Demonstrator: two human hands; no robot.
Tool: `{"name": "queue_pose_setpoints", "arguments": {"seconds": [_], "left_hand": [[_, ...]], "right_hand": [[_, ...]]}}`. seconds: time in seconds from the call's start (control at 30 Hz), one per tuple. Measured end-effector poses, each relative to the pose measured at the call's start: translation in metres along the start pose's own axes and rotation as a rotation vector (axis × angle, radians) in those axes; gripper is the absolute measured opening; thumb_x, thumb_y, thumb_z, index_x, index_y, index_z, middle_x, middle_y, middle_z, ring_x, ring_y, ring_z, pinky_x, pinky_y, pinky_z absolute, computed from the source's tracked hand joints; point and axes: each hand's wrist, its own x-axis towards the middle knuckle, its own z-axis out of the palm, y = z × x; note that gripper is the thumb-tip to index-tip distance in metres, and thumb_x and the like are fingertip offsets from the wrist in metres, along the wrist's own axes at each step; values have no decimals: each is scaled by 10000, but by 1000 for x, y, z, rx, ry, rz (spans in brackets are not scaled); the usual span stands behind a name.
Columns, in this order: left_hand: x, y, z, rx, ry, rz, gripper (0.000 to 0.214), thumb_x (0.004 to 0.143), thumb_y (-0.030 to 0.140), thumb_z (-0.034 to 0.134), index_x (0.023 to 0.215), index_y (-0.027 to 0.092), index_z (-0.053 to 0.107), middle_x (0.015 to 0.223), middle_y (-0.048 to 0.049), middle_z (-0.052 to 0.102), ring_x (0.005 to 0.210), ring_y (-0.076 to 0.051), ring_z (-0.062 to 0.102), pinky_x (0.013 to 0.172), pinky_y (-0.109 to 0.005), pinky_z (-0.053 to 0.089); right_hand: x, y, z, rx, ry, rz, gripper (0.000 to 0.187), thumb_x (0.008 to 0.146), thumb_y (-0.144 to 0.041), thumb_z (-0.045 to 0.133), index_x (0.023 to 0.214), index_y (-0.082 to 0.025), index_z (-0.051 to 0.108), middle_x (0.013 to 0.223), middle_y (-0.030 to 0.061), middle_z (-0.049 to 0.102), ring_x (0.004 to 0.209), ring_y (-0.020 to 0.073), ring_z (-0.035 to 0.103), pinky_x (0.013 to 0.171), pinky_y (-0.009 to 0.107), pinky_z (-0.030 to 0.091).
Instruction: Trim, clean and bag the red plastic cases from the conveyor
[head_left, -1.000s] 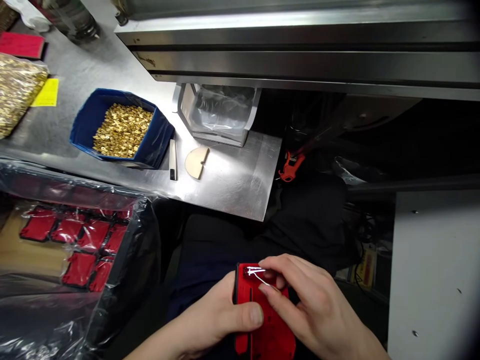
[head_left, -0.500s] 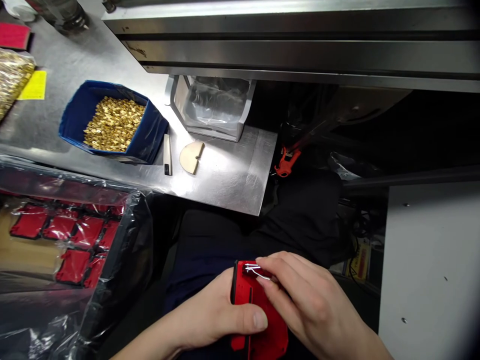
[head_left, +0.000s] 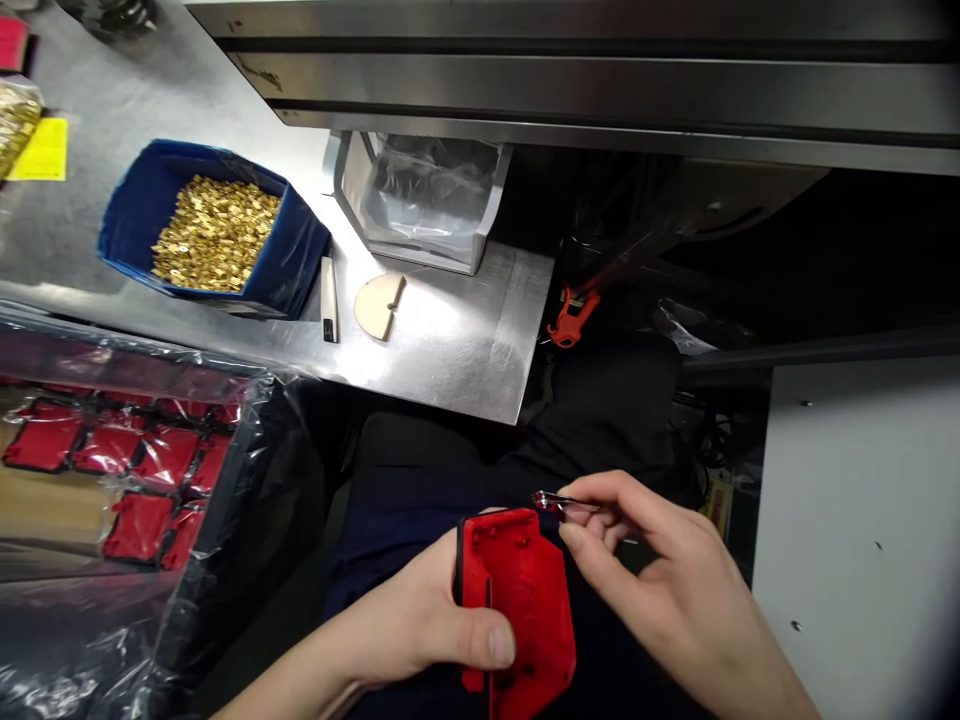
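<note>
Casing (head_left: 525,575), red and hollow, is clasped in the left hand (head_left: 431,615), while the right hand (head_left: 664,575) pinches a thin shiny piece (head_left: 551,499) nearby.

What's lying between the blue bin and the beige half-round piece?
In the head view, a slim white stick with a black end lies on the metal table between the blue bin and the beige half-round piece.

Steel worktop (head_left: 442,345) is spanning the upper left, shining brightly. Metal beam (head_left: 600,90) is crossing the top. Pale panel (head_left: 855,490) is occupying lower right.
</note>
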Motion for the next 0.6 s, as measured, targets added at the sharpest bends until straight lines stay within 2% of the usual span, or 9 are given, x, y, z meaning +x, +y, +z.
{"name": "queue_pose_setpoints", "arguments": {"seconds": [0.07,0.13,0.23,0.37,0.47,0.6], "left_hand": [[0,-5,-1,-50,34,36,783,696,484,945,1318,225,547,1214,-84,636,1097,-268,624,985,-378,449],[-1,-9,0,-72,60,65,847,670,452,971,1341,256,494,1244,-75,634,1145,-264,622,1032,-398,438],[0,-10,1,-30,88,54,785,674,312,982,1274,247,480,1102,-25,641,1019,-213,648,912,-336,487],[0,-9,0,57,119,3,727,606,76,939,1148,232,480,975,23,628,904,-180,635,764,-264,483],[-1,-11,-2,66,122,-25,744,599,27,904,1161,237,464,970,26,636,875,-174,630,724,-250,474],[0,-11,-3,70,118,-31,734,602,65,944,1131,236,465,968,25,622,894,-185,631,736,-261,464]], "right_hand": [[-6,0,10,30,-33,51,82,928,-289,645,1009,-286,657,775,-54,699,597,101,649,524,167,539],[-11,-2,23,48,-109,62,53,909,-264,628,958,-275,645,707,-64,664,537,94,620,471,161,507],[-13,-9,39,47,-128,56,66,876,-223,626,921,-270,634,686,-70,653,522,85,613,483,156,495],[-12,-14,48,71,-100,91,104,854,-199,626,918,-279,640,683,-77,658,512,82,605,469,159,473],[-12,-15,49,73,-113,115,115,843,-199,630,926,-276,649,672,-77,647,503,86,588,454,173,452],[-9,-18,44,81,-160,159,98,876,-198,612,924,-268,662,703,-75,659,566,85,602,526,184,456]]}}
